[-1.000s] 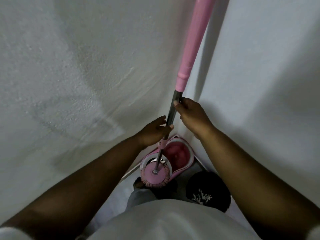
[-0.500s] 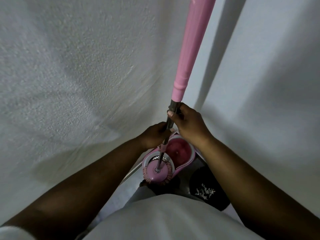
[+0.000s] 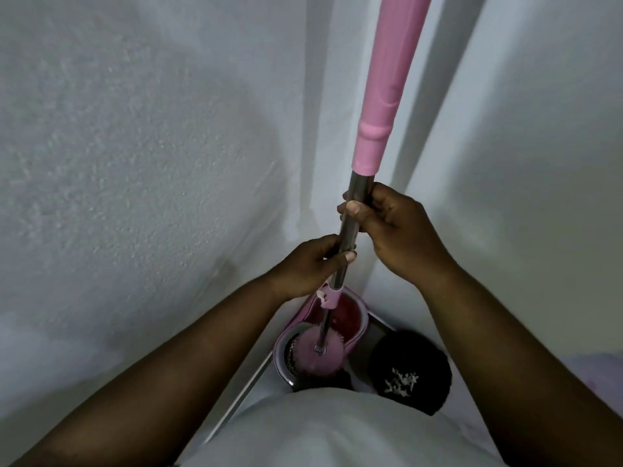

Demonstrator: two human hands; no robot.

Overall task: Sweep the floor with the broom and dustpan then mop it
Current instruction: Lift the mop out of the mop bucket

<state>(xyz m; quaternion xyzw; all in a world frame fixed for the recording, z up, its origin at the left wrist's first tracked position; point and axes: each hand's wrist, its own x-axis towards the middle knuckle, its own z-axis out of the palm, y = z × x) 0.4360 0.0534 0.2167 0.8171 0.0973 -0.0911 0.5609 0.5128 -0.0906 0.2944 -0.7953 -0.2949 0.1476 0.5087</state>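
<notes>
Hands (image 3: 312, 266) (image 3: 396, 230) now clasp smooth steel pole (image 3: 349, 232) — mop-head (image 3: 315, 358) round; pink.

A rough, stippled white wall (image 3: 118, 163) fills the left side and meets a smooth white wall (image 3: 539, 146) at a corner on the right. A long grey shadow (image 3: 438, 96) runs straight down the smooth wall near that corner. A pale skirting strip (image 3: 241, 394) lines the foot of the rough wall. Low on the right lies a black rounded thing (image 3: 404, 358) with a white pattern; what it is cannot be told.
</notes>
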